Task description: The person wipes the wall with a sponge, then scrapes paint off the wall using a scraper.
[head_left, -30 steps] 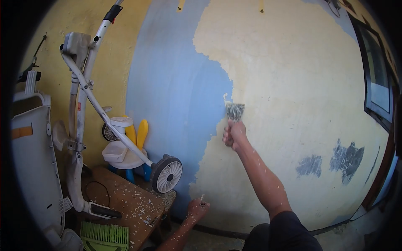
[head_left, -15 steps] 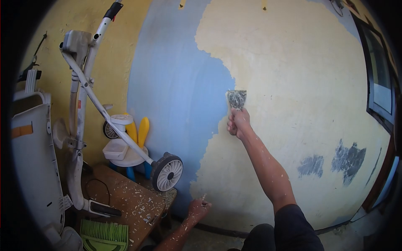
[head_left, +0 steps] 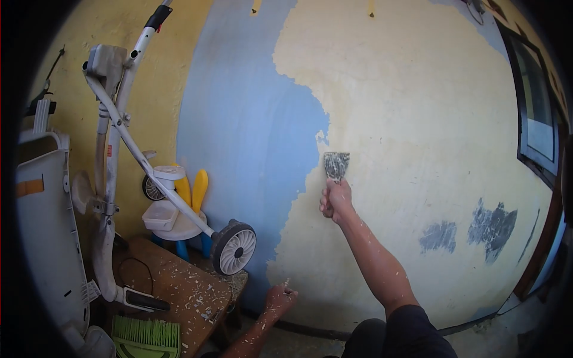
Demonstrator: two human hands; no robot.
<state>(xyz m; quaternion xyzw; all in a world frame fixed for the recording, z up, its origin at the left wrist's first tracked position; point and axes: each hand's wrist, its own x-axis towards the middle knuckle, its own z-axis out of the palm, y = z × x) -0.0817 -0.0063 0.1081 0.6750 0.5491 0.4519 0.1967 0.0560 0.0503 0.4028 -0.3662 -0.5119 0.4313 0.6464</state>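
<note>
Grey scraper (head_left: 336, 164) sat just right of the blue patch (head_left: 250, 131); looked light, stiff, best held by its handle, where right hand (head_left: 337, 200) had fingers clamped; left hand (head_left: 279, 300), near the patch's lower edge, had fingers curled, couldn't tell on what.

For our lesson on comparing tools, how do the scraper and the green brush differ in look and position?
The scraper has a flat grey blade with pale smears; the green brush has rows of bristles.
The scraper is held in the right hand; the green brush sits low at the left, unheld.
Both show their wide working edge upward.
</note>
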